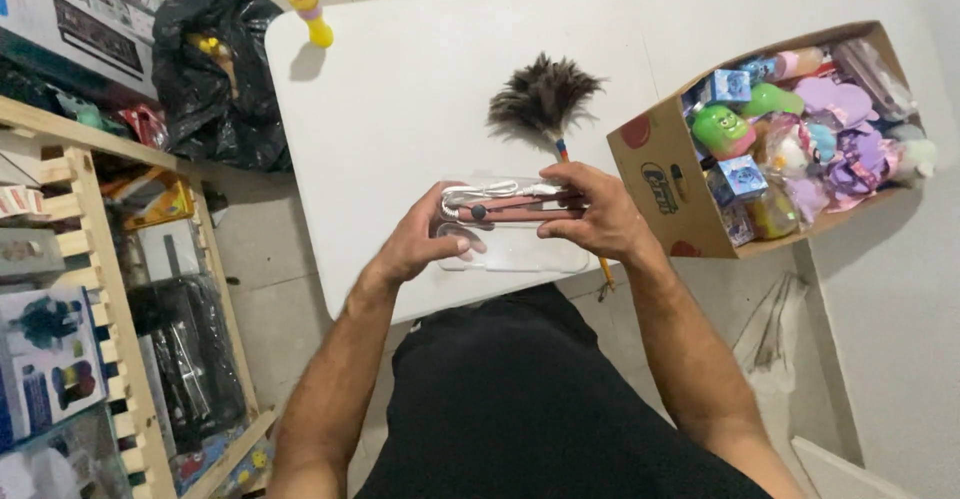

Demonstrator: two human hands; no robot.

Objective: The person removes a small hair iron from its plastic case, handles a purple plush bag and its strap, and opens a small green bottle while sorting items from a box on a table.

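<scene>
While the left hand grips one end, the right hand clasps the clear plastic case holding a pink hair straightener between their fingers.

Clear plastic case holding a pink hair straightener; level above table edge.

White table lies bare leftward; feather duster and toy box crowd right
</scene>
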